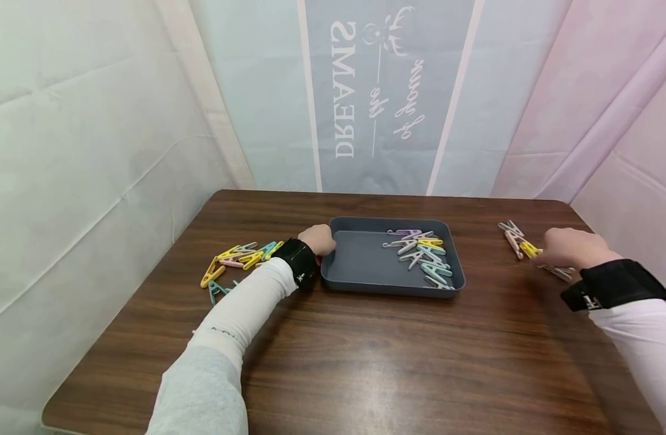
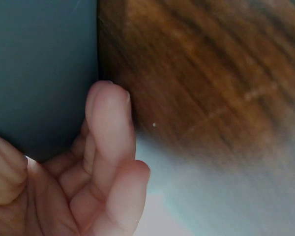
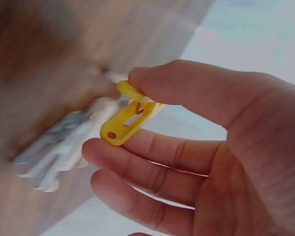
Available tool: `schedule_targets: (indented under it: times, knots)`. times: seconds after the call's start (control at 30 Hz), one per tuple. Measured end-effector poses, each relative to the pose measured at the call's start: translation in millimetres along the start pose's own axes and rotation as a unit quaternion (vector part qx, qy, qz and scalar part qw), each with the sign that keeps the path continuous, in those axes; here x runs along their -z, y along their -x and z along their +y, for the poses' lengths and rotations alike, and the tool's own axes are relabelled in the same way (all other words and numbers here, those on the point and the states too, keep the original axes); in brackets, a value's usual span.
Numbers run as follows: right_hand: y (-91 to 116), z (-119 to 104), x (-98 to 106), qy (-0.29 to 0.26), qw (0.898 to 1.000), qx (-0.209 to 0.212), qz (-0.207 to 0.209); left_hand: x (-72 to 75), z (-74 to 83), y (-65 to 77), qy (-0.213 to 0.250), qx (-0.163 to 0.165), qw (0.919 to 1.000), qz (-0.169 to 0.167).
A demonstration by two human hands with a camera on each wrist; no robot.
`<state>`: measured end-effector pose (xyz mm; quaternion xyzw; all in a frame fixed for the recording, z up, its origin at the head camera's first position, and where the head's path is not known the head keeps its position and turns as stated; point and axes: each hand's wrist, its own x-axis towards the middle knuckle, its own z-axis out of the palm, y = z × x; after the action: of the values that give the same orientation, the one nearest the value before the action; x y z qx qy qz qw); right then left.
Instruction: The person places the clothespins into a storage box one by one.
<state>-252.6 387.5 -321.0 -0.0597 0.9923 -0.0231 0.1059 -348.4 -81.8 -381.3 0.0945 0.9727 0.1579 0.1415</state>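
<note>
The left hand (image 1: 317,239) grips the left edge of a dark grey tray (image 1: 357,260). In the left wrist view its fingers (image 2: 110,120) curl against the tray's outer wall. Several clothespins in purple, yellow, teal and grey (image 1: 432,271) lie in the tray's right half. Over at the right side of the table, the right hand (image 1: 574,248) pinches a yellow clothespin (image 3: 119,127) between thumb and fingers. Other clothespins, grey and pink (image 1: 512,237), lie right beside that hand; the right wrist view shows them blurred.
A heap of yellow, pink and teal clothespins (image 1: 237,258) lies left of the tray, partly covered by the left forearm. The brown wooden table (image 1: 376,350) has hanging fabric (image 1: 273,121) behind it and at both sides.
</note>
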Motion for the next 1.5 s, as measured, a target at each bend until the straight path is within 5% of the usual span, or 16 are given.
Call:
schedule_targets:
  times: [0.23,0.5,0.73,1.07,1.5]
  knots:
    - [-3.0,-52.8,17.9,0.027,0.995,0.053,0.075,1.9,0.0,1.4,0.001,0.009,0.9999,-0.007]
    - [-8.0,-119.2,13.4,0.022,0.984,0.137,0.114,-4.3,-2.9,-2.5,0.001,-0.003,1.0000,0.004]
    - [-14.2,-159.8,2.1,0.048,0.960,0.251,0.117,-4.4,-2.2,1.1,-0.001,-0.001,0.9999,0.011]
    - [-35.6,-184.5,-19.6,0.079,0.930,0.347,0.092,-1.3,0.7,2.6,-0.005,-0.002,0.9999,0.009]
    - [-48.9,-186.1,-25.5,0.095,0.936,0.330,0.078,-0.5,-0.7,-1.6,-0.013,-0.004,0.9998,0.011]
